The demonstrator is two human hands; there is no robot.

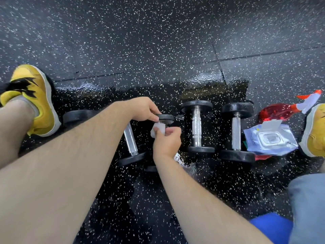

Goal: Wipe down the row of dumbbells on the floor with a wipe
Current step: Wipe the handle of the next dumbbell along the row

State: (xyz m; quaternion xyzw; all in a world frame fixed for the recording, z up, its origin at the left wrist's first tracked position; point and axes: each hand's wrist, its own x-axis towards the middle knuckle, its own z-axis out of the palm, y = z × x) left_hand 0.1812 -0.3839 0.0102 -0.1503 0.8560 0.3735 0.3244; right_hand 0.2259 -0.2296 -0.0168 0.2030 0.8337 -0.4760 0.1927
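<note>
Several black dumbbells with chrome handles lie in a row on the speckled rubber floor. My left hand grips the far plate of the middle dumbbell. Just under that plate, my right hand pinches a white wipe against the handle, which it hides. To the left, partly under my left forearm, lies a tilted dumbbell. On the right lie two more dumbbells, one beside my right hand and one further right.
An open pack of wipes lies right of the row, with a red spray bottle behind it. My yellow shoes sit at the far left and far right. The floor around the dumbbells looks wet.
</note>
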